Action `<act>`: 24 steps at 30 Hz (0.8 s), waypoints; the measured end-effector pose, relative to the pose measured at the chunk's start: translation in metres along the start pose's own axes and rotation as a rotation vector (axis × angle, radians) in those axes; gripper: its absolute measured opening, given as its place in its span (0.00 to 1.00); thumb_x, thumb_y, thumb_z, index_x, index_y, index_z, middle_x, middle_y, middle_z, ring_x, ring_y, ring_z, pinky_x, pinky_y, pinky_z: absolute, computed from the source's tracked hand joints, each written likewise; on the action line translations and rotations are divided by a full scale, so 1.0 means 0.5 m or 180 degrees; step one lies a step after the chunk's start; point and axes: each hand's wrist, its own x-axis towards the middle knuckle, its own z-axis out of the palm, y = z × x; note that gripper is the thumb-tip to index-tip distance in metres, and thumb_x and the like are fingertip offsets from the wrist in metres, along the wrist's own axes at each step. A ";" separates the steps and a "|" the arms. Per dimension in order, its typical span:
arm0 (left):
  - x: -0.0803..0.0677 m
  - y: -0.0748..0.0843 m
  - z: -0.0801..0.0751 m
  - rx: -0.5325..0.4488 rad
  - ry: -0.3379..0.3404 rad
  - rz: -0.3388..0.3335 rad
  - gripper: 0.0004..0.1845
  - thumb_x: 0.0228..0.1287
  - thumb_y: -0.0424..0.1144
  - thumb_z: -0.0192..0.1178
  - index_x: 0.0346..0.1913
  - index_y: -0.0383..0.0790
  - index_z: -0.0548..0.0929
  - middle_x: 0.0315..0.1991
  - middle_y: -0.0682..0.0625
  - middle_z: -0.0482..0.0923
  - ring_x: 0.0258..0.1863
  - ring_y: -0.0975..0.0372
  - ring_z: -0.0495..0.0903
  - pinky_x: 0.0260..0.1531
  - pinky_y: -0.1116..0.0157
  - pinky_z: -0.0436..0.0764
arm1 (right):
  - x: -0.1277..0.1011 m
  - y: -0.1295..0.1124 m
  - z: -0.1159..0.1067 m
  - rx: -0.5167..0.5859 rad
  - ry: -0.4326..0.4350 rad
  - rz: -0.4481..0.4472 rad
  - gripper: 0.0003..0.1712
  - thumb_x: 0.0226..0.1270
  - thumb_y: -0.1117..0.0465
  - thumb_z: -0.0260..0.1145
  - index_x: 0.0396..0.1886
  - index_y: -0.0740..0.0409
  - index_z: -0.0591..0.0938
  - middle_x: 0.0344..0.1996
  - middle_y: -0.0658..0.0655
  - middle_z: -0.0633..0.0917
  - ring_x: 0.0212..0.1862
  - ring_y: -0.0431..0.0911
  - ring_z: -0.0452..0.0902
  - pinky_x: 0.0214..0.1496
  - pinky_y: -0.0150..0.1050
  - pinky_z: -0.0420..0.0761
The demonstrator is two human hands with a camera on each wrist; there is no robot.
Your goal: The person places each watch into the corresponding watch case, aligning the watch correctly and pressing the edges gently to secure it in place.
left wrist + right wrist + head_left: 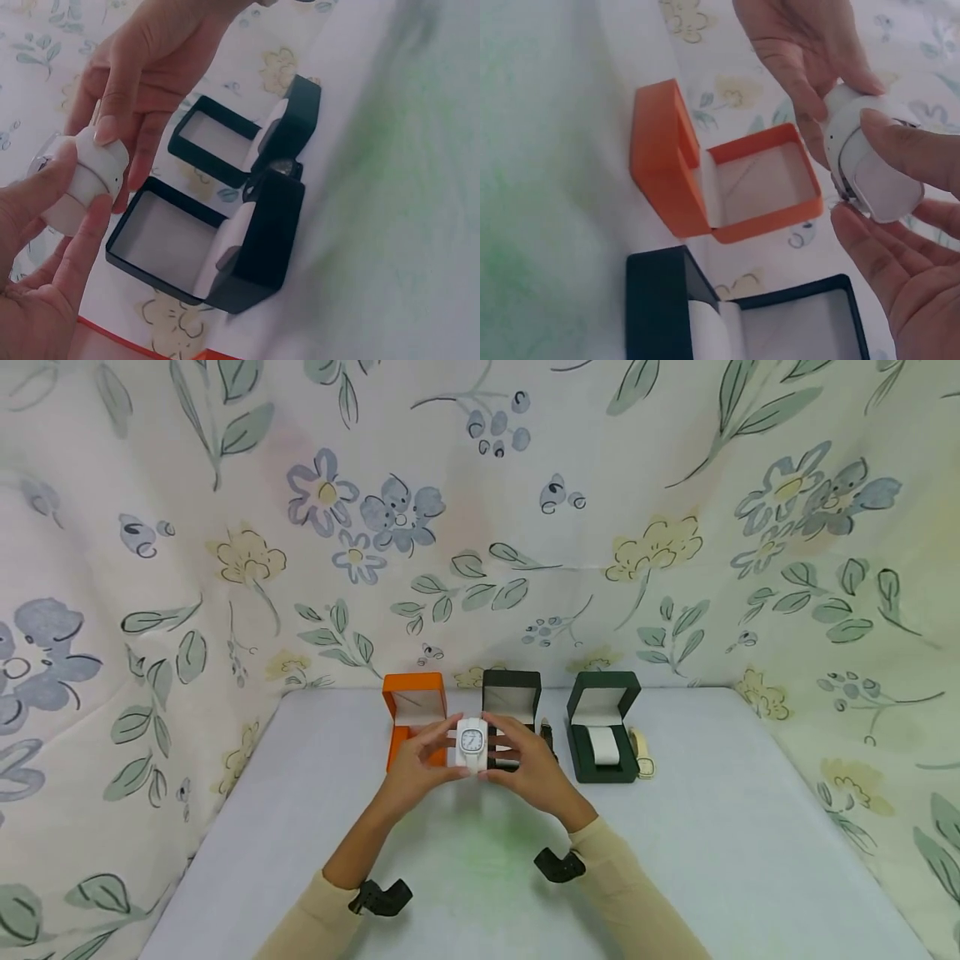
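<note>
I hold the white watch [472, 745] on its cushion, both my left hand [415, 770] and right hand [529, 766] with fingers clamped on it above the worktop [750, 827], not yet seated in the open orange box [414, 710], black box [512, 703] or green box [602, 725].

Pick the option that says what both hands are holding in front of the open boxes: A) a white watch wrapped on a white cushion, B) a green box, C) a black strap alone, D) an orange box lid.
A: the left hand and right hand pinch a white watch between their fingertips, above the table in front of the orange box and black box.
</note>
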 end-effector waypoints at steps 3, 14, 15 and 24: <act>-0.003 -0.010 -0.008 0.0016 0.0039 -0.0001 0.42 0.56 0.34 0.76 0.74 0.52 0.72 0.70 0.55 0.71 0.62 0.50 0.76 0.61 0.46 0.78 | 0.005 0.005 0.009 0.0003 -0.0039 0.0074 0.50 0.58 0.70 0.77 0.78 0.50 0.66 0.69 0.57 0.72 0.61 0.56 0.79 0.58 0.57 0.81; -0.006 -0.033 -0.043 0.0078 0.0155 0.0000 0.44 0.52 0.33 0.79 0.73 0.48 0.73 0.70 0.53 0.72 0.61 0.51 0.78 0.62 0.49 0.77 | 0.029 0.023 0.038 0.0033 -0.0107 0.0041 0.48 0.58 0.69 0.77 0.77 0.50 0.67 0.68 0.58 0.73 0.62 0.55 0.79 0.60 0.48 0.82; -0.007 -0.032 -0.047 0.0086 0.0157 -0.0005 0.43 0.52 0.34 0.79 0.73 0.49 0.74 0.69 0.53 0.73 0.61 0.51 0.78 0.61 0.52 0.78 | 0.032 0.023 0.041 0.0048 -0.0106 0.0040 0.48 0.58 0.70 0.78 0.77 0.50 0.67 0.69 0.58 0.73 0.62 0.54 0.79 0.60 0.48 0.82; -0.003 -0.045 -0.075 0.0199 0.0143 -0.0039 0.41 0.57 0.35 0.76 0.74 0.52 0.72 0.67 0.50 0.74 0.62 0.50 0.77 0.56 0.57 0.83 | 0.060 0.037 0.060 -0.0054 -0.0144 0.0087 0.48 0.59 0.68 0.78 0.77 0.52 0.67 0.67 0.56 0.74 0.63 0.52 0.79 0.60 0.40 0.81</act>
